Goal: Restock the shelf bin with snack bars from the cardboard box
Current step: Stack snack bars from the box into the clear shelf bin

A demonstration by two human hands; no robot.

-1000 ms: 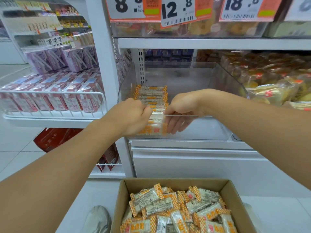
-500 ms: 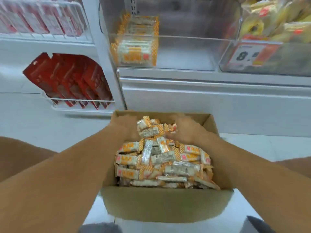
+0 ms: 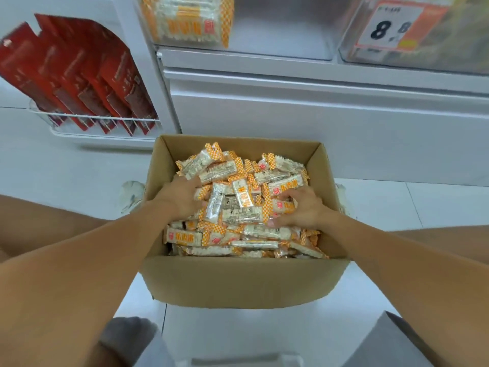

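Nearest the camera, two bare forearms reach forward from the bottom corners and meet over an open cardboard box [image 3: 238, 282] that stands on the pale floor. The box is heaped with snack bars [image 3: 235, 207] in white wrappers with orange checked ends, lying loose at all angles.

The left hand [image 3: 180, 197] lies on the left side of the heap, its fingers spread forward and pressed down among the bars. The right hand [image 3: 301, 207] is on the right side of the heap with its fingers curled over a bar; it seems to be gripping that bar, though the wrappers hide the fingertips, so the hold is not certain.

Beyond the box rises the white base of the shelving. To the far left, red packets [image 3: 79, 75] lean in a white wire rack [image 3: 105, 125]. At the far top, on the shelf, a clear shelf bin [image 3: 280, 30] holds a neat stack of the same snack bars at its left end, with the rest of its floor bare. Right of it, on the next bin, hangs a price tag [image 3: 391, 27] reading 8.8.
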